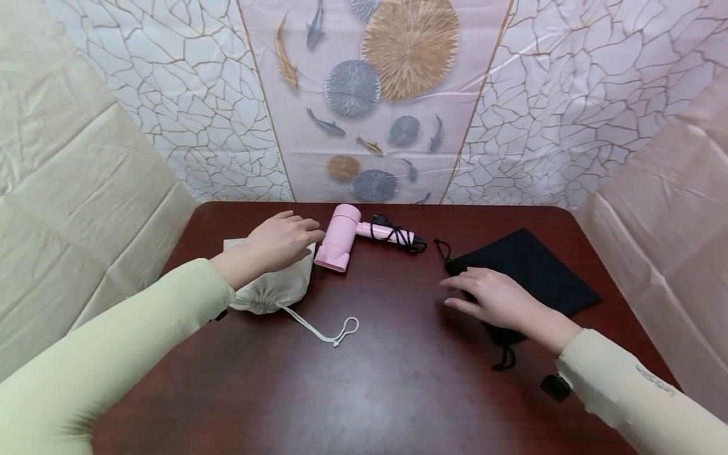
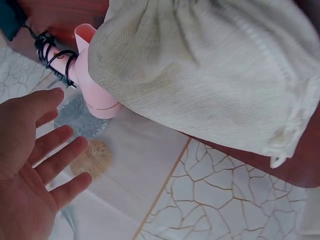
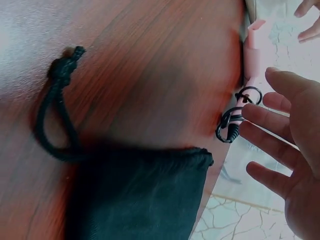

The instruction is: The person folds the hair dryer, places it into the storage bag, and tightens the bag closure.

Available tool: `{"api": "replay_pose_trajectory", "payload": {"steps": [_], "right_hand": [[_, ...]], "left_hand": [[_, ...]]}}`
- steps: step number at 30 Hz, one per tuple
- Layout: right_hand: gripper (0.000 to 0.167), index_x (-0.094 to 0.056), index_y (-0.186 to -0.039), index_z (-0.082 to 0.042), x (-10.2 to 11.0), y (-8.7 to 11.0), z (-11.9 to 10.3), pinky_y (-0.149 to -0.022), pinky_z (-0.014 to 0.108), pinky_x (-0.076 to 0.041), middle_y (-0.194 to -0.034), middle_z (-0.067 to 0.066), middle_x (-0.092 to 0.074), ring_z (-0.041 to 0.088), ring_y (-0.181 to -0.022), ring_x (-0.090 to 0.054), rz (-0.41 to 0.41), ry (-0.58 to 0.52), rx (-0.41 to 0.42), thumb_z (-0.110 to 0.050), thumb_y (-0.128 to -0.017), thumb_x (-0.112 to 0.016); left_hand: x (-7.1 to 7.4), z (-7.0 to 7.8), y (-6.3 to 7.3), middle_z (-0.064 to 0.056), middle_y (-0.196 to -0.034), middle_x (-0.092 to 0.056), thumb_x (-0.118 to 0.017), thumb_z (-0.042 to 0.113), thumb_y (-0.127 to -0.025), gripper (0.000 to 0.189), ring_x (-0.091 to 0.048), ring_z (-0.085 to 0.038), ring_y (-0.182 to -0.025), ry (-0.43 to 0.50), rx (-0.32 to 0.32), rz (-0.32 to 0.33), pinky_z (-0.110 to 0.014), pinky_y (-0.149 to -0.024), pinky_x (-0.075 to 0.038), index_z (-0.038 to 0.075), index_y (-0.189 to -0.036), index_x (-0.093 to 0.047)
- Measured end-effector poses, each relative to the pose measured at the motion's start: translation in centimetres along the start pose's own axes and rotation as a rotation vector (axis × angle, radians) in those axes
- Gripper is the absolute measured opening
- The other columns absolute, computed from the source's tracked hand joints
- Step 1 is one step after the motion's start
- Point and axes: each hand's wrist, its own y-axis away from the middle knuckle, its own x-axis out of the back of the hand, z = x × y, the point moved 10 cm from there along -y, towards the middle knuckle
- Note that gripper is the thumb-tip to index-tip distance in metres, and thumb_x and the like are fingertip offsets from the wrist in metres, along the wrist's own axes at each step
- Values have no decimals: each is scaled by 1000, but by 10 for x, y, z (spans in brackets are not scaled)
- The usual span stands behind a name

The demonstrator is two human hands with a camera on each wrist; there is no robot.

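Now we're hovering left grip [image 1: 277, 243] near cream pouch [image 1: 281, 280], right grip [image 1: 493, 297] near black pouch [image 1: 531, 268], both loosely spread, holding nothing. Pink hair dryer [image 1: 340, 237] is lying between.

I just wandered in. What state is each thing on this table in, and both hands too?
Pink hair dryer: lying down, unheld.
Black cord: wound around the dryer's handle.
Beige bag: lying down, its neck gathered.
Pale drawstring: trailing loose, ending in a loop.
Black bag: lying flat.
Left hand: above the beige bag, empty.
Right hand: over the black bag's edge, empty.
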Motion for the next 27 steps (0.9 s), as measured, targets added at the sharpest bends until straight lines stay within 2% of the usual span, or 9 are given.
{"api": "replay_pose_trajectory", "payload": {"steps": [4, 7, 12, 14, 18, 22, 27], "right_hand": [[33, -78, -127, -10, 1, 7, 4, -92, 53, -60, -117, 6, -77, 31, -109, -72, -5, 8, -21, -28, -99, -77], [33, -78, -126, -10, 1, 12, 5, -92, 53, -60, -117, 6, -77, 31, -109, -72, 2, 8, -22, -28, -98, -78], [33, -78, -125, -10, -1, 20, 4, -87, 50, -61, -111, 5, -77, 27, -102, -72, 37, 10, 2, -25, -95, -81], [32, -78, -124, -11, -4, 21, 3, -82, 46, -61, -108, 4, -76, 23, -96, -71, 43, 13, 9, -25, -95, -81], [32, -79, -123, -10, -8, 23, -1, -80, 44, -61, -107, 2, -76, 20, -94, -70, 53, 10, 24, -26, -95, -80], [31, -79, -121, -9, -10, 24, -3, -79, 43, -61, -105, 1, -75, 17, -91, -69, 65, 4, 36, -26, -95, -81], [31, -79, -121, -9, -10, 25, -2, -83, 45, -61, -107, 0, -76, 19, -93, -70, 65, 0, 29, -25, -95, -81]], "left_hand": [[-6, 7, -15, -9, -114, -74, -72, 5, -94, 13, -70, -33, -92, -92, -81, 19, -45, -81, -56, 10, -105, -72], [-11, 11, -25, -10, -112, -73, -65, 3, -97, 9, -70, -32, -93, -152, -119, 7, -44, -78, -55, 10, -102, -69], [-18, 12, -39, -13, -117, -71, -58, 5, -99, 10, -69, -33, -102, -221, -138, -9, -46, -83, -54, 9, -103, -66], [-21, 11, -44, -14, -119, -71, -56, 7, -100, 10, -68, -34, -103, -231, -133, -10, -46, -84, -53, 9, -103, -66], [-31, 10, -53, -13, -118, -70, -54, 8, -101, 14, -68, -33, -105, -252, -145, -17, -47, -86, -54, 9, -105, -67], [-41, 13, -59, -12, -119, -70, -54, 7, -102, 22, -66, -32, -113, -274, -187, -28, -47, -92, -54, 12, -115, -70], [-48, 18, -65, -9, -129, -68, -51, 9, -104, 31, -62, -30, -121, -276, -231, -33, -48, -99, -55, 17, -127, -69]]}}
